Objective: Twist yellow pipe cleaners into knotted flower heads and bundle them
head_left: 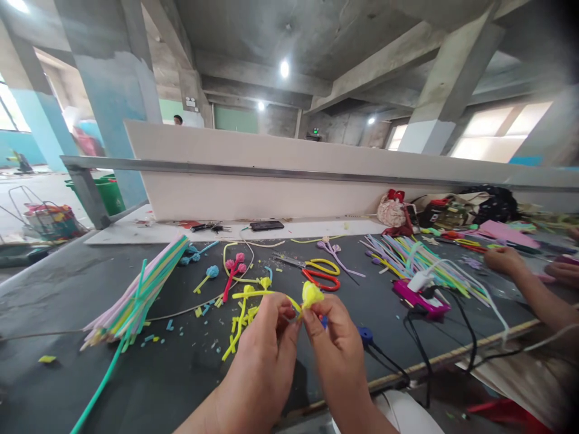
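My left hand (271,343) pinches a yellow pipe cleaner (260,293), whose free end sticks out to the left. Between the fingertips of my right hand (337,340) is a yellow pipe-cleaner flower (311,293). Both hands meet over the dark table (190,380), fingertips almost touching. Just left of them lie more yellow flower pieces (244,316) and short cut bits. Beyond my hands rest scissors (321,271) with one yellow and one red handle loop. A pink pipe-cleaner flower (235,268) and a blue one (210,274) lie further left.
A bundle of coloured pipe cleaners (136,295) lies at left, another (420,259) at right. A magenta power strip (420,299) with cables sits near the right front edge. A phone (266,225) lies at the back. Another person's hand (504,262) is at far right.
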A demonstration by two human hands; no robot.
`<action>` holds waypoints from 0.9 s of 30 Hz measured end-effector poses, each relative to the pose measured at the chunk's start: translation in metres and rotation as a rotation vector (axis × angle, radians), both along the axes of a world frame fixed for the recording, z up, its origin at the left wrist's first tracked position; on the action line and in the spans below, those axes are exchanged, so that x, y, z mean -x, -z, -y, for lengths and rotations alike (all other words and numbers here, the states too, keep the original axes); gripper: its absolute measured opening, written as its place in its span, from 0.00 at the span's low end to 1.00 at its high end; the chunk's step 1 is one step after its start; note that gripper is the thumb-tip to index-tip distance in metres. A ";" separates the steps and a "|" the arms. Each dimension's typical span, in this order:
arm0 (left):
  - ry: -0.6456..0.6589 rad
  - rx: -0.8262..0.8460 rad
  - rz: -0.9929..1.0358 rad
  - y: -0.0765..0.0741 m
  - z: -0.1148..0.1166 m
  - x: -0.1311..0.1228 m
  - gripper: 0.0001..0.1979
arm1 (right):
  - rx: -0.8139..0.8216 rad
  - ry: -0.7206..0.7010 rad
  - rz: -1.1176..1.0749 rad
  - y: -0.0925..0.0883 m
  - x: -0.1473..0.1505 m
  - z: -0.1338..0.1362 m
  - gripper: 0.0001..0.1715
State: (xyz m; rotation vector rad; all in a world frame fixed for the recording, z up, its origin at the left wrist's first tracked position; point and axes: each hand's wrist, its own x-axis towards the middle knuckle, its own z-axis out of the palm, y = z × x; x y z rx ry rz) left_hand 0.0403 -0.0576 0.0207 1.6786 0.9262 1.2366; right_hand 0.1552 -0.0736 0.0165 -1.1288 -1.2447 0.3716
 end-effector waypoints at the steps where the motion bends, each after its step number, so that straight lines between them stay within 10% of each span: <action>1: 0.012 0.016 0.032 -0.003 0.003 -0.001 0.05 | -0.031 0.039 0.095 -0.005 0.000 0.004 0.07; 8: 0.246 0.405 0.476 -0.027 0.017 0.008 0.07 | -0.195 0.012 0.397 -0.028 -0.007 0.019 0.06; 15: 0.484 0.635 0.692 -0.031 0.017 0.034 0.09 | 0.197 -0.388 0.152 -0.041 0.004 0.020 0.01; 27: 0.265 0.498 0.349 -0.019 0.000 0.051 0.13 | 0.357 -0.267 0.314 -0.039 0.012 0.006 0.04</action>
